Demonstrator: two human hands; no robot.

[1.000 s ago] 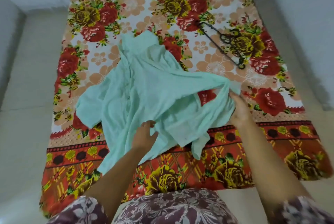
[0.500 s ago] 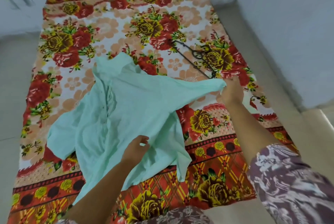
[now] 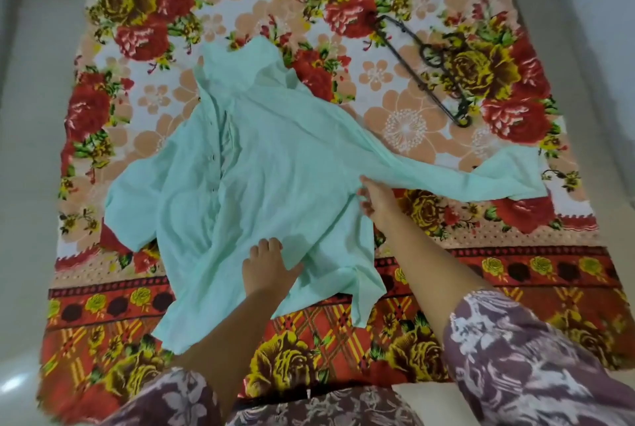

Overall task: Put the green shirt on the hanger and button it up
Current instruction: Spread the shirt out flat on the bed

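Green shirt (image 3: 275,168) on floral mat (image 3: 395,123), hanger (image 3: 458,111) apart; L hand (image 3: 268,267), R hand (image 3: 378,200) flat on it.

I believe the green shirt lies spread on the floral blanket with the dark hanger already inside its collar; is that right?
Not quite. In the head view the dark hanger lies bare on the floral blanket, right of the collar and apart from the green shirt; the shirt is spread there.

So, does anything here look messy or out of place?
Nothing is damaged or spilled. The green shirt lies rumpled and crooked on the floral blanket, one sleeve stretched out to the right, the other bunched up. The hanger lies apart from it, unused.
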